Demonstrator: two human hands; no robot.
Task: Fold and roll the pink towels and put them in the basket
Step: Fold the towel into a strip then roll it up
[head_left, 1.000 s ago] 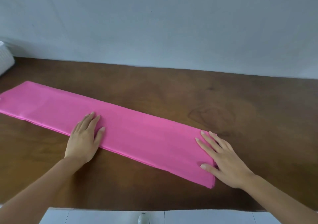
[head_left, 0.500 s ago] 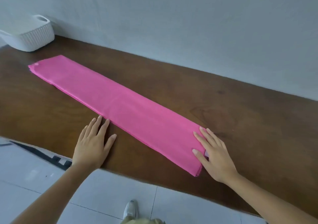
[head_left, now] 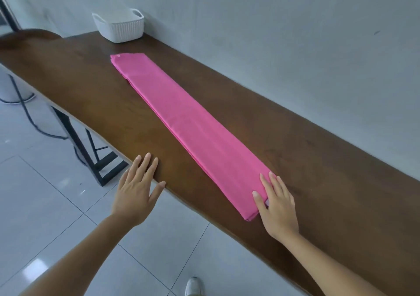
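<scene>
Towel: the pink towel (head_left: 191, 132) lay flat on the table, folded into a long narrow strip. It ran aslant from the near edge toward the far end, and stacked layers showed along its left side and at its near end.
Right hand: the right hand (head_left: 278, 207) lay flat on the towel's near corner with its fingers straight and close together and the thumb out on the cloth. It pressed without grasping anything, and its outer side was over bare wood.
Left hand: the left hand (head_left: 136, 189) was released, fingers straight and spread, over the table's near edge. It was left of the towel, apart from it, and held nothing. Whether it touched the wood could not be told.
Basket: the white ribbed basket (head_left: 121, 26) stood at the table's far end by the wall, beyond the towel and apart from it. Its inside was hidden.
Table: the long table (head_left: 91, 95) was dark brown wood on a black metal leg frame (head_left: 91, 150).
Floor: the floor (head_left: 45, 216) was pale glossy tile, with a light shoe (head_left: 193, 286) at the bottom edge.
</scene>
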